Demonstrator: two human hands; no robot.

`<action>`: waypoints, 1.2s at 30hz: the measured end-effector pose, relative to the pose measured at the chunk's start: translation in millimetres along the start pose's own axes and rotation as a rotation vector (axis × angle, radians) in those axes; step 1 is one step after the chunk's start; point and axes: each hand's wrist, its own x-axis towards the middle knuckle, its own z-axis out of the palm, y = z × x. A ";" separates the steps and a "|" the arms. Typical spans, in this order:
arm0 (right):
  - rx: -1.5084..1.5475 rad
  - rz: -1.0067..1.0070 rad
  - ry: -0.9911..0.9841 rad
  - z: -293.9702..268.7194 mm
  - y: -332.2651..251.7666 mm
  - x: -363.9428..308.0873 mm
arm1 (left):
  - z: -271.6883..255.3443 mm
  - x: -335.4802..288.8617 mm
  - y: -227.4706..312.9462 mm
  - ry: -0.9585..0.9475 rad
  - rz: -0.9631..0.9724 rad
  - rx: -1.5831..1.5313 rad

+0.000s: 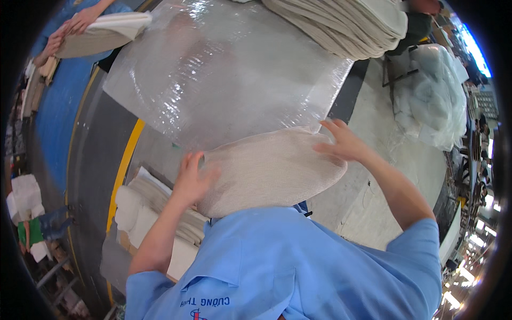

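A beige, rounded fabric piece (272,168) lies in front of my body, its far edge against a table wrapped in clear plastic film (240,74). My left hand (194,181) is at the left end of the piece, fingers apart and slightly blurred. Over its right end, my right hand (341,141) has its fingers spread, the fingertips close to the fabric and the table's near right corner. Neither hand grips the fabric. Whether the fingertips touch it I cannot tell.
A stack of similar beige pieces (346,26) sits on the far right of the table. More pieces (160,208) are piled low at my left. A co-worker's hands (72,29) hold a piece at the far left. A bulky clear plastic bag (429,96) stands at the right.
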 end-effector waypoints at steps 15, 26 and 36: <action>0.134 0.432 -0.213 47.1 1.7 27.7 | 25.1 7.5 12.2 -0.392 -0.680 -0.238; -0.008 0.222 -0.020 77.7 52.1 86.6 | 43.4 25.7 -29.9 -0.194 -0.727 -0.789; 1.559 0.072 0.462 113.4 -14.6 98.2 | -132.0 -47.1 131.3 0.003 0.498 -1.214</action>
